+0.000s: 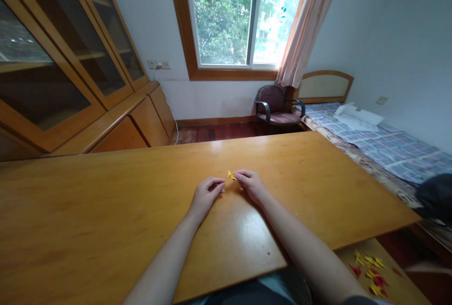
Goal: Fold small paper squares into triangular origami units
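Note:
A small yellow folded-paper crane (231,175) is pinched between the thumb and fingers of my right hand (249,183), just above the middle of the wooden table (116,211). Its pointed tips stick out to the left of my fingertips. My left hand (209,193) rests close by on the left, a little nearer to me, with thumb and fingertips drawn together. Nothing shows between those fingers, and a narrow gap separates them from the crane.
Several yellow and red folded-paper pieces (375,272) lie on a lower wooden surface (348,253) at the bottom right. Beyond the table stand an armchair (273,105) and a bed (399,147) with papers on it. A glass-door cabinet (116,86) lines the left side.

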